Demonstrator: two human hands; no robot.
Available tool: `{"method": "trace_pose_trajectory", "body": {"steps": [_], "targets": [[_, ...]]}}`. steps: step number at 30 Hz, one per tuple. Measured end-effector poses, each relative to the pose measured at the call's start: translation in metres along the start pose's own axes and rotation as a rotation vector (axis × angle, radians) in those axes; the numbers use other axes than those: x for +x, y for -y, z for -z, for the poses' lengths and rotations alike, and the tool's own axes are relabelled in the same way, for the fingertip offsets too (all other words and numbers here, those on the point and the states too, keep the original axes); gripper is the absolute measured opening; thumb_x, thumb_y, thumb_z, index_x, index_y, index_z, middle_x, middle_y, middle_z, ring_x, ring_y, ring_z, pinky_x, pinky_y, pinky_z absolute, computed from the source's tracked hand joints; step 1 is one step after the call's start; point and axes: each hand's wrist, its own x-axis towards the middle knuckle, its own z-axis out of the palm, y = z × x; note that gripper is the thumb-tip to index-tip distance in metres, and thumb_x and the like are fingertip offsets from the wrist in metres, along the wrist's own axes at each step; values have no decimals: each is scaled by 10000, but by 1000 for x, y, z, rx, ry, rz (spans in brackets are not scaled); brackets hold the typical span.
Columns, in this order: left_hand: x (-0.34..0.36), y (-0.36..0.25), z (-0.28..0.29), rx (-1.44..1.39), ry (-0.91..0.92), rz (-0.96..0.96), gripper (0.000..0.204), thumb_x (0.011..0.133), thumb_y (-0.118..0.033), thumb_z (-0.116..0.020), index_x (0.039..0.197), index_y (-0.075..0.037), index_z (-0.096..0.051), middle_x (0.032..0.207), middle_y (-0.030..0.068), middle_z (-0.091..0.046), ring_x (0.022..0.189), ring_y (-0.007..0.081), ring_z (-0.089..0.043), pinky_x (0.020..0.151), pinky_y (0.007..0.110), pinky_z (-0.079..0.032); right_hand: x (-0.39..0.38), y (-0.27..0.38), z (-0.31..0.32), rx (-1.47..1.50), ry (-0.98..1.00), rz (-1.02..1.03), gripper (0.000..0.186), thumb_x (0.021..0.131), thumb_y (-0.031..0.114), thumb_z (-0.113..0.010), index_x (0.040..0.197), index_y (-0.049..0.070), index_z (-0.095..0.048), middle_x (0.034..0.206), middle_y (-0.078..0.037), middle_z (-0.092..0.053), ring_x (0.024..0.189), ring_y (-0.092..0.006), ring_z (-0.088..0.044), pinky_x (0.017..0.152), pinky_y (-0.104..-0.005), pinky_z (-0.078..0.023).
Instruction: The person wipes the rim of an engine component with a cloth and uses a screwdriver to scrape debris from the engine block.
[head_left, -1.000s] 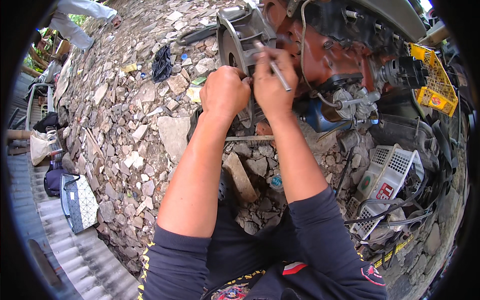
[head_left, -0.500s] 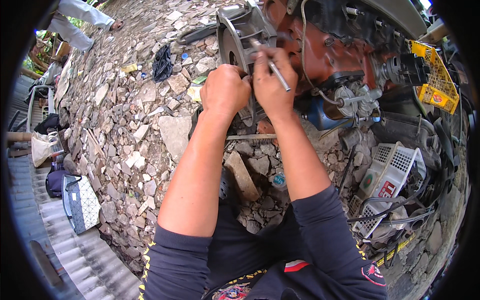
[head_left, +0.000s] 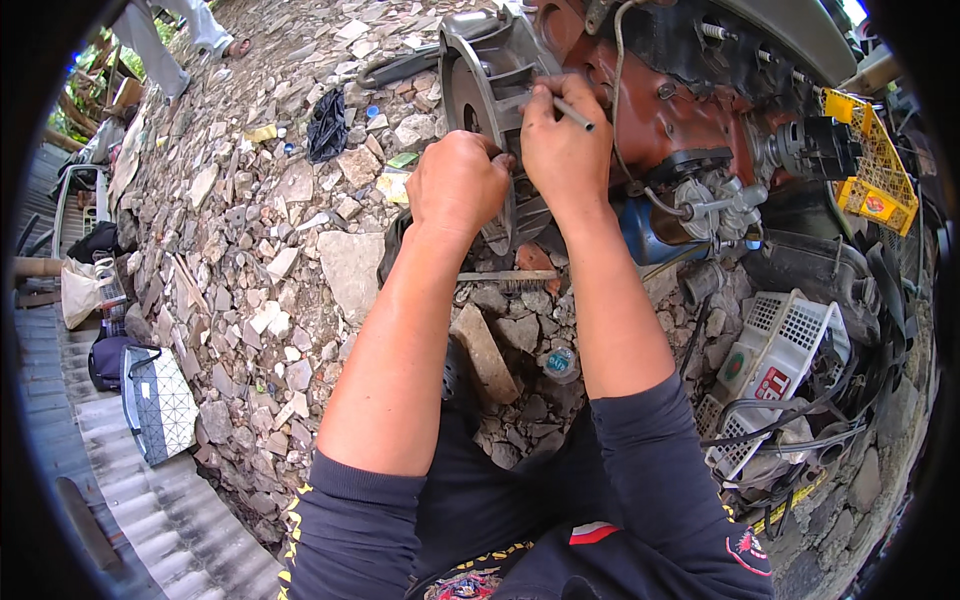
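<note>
Remotely, I view the right hand (head_left: pixel 565 145) grasping a metal rod (head_left: pixel 573 112) slanting upper left to lower right beside the red-brown engine (head_left: pixel 655 135), while the left hand (head_left: pixel 455 185), nearer the grey housing's (head_left: pixel 503 75) rim, curls around something I cannot tell, if anything.

Daylit rubble ground (head_left: pixel 235 250), with corrugated sheets (head_left: pixel 150 505) along the left edge

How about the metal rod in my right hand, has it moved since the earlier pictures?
Yes. The metal rod, in your right hand, has shifted upward in view and slightly right, judged against the reddish-brown engine block.
</note>
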Motion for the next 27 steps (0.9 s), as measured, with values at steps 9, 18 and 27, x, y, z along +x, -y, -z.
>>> {"method": "trace_pose_trajectory", "body": {"steps": [9, 18, 27], "targets": [[-3, -8, 9, -38, 26, 30, 226, 834, -274, -685, 952, -98, -765, 936, 203, -715, 937, 370, -684, 837, 434, -537, -26, -14, 8, -19, 131, 305, 134, 922, 97, -559, 967, -8, -630, 899, -232, -665, 861, -420, -647, 747, -435, -521], [3, 5, 5, 10, 35, -24, 218, 802, -248, -681, 923, -82, -753, 941, 214, -711, 951, 378, -677, 840, 453, -534, -9, 12, -18, -207, 150, 196, 149, 906, 77, -505, 911, -57, -570, 865, -287, -601, 838, -465, -589, 763, -522, -469], [4, 4, 8, -48, 86, 38, 240, 806, -248, -656, 989, -140, -766, 984, 192, -714, 980, 368, -669, 868, 434, -526, -13, 9, -5, -136, 211, 166, 161, 914, 81, -492, 919, -51, -585, 881, -264, -582, 886, -439, -577, 793, -495, -471]]}}
